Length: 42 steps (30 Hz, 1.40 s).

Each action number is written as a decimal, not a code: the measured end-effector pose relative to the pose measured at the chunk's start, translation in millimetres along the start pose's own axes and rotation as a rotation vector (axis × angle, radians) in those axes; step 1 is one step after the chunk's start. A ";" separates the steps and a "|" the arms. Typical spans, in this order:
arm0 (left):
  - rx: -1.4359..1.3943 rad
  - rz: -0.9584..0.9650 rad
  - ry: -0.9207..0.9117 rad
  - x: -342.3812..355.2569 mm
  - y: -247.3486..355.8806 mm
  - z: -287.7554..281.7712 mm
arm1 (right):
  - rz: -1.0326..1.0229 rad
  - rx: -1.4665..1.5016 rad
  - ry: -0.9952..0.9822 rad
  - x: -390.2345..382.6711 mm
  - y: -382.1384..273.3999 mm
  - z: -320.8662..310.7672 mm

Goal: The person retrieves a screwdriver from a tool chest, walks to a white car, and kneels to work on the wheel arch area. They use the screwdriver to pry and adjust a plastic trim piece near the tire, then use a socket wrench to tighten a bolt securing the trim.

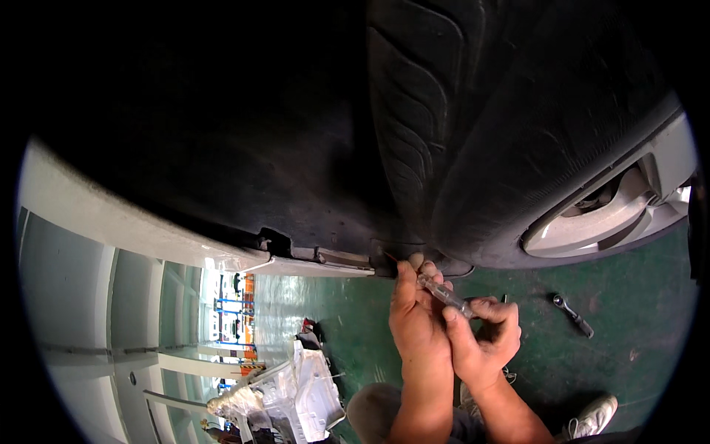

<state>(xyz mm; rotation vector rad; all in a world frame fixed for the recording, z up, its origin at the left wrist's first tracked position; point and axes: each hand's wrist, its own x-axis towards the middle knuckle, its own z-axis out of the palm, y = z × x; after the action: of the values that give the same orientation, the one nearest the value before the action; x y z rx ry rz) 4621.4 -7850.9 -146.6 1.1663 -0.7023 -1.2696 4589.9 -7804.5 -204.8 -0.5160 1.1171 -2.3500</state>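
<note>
My right hand [484, 337] is closed round the clear handle of a slim tool that looks like a screwdriver [449, 298]. Its front end runs in among the curled fingers of my left hand [418, 314], which hide its shaft. The fingertips of the left hand touch or nearly touch the lower edge of the dark wheel-arch liner [318, 200], just below the tyre [421, 111]. What lies under those fingertips cannot be made out.
A ratchet wrench [573, 316] lies on the green floor [547, 370] to the right. The alloy wheel [606, 222] stands above it, and a pale body panel [133, 222] curves along the left. A white plastic-wrapped part [307, 392] is at lower left; my shoe [594, 416] is at lower right.
</note>
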 end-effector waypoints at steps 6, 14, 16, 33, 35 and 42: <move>-0.110 -0.081 -0.102 -2.4 14.7 1.2 | -0.209 -0.148 -0.187 22.9 -17.0 0.1; -0.208 -0.118 -0.156 3.7 17.7 -1.1 | -0.178 -0.260 -0.318 54.7 -43.5 12.6; -0.272 -0.121 -0.143 2.3 13.9 3.0 | -0.151 -0.293 -0.320 57.5 -44.6 12.9; -0.247 -0.123 -0.165 0.0 19.0 -1.6 | -0.212 -0.319 -0.262 35.6 -48.7 24.0; -0.274 -0.141 -0.161 7.9 17.8 -10.2 | -0.240 -0.300 -0.242 23.8 -37.0 23.0; -0.038 -0.224 -0.202 3.5 11.3 -19.5 | 0.016 -0.184 -0.200 8.8 -29.7 -4.1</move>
<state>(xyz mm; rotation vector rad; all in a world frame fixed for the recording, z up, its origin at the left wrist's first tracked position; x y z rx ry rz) 4643.8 -7850.2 -142.8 1.1184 -0.7061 -1.5993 4572.9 -7790.7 -182.6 -0.7860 1.2424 -2.1376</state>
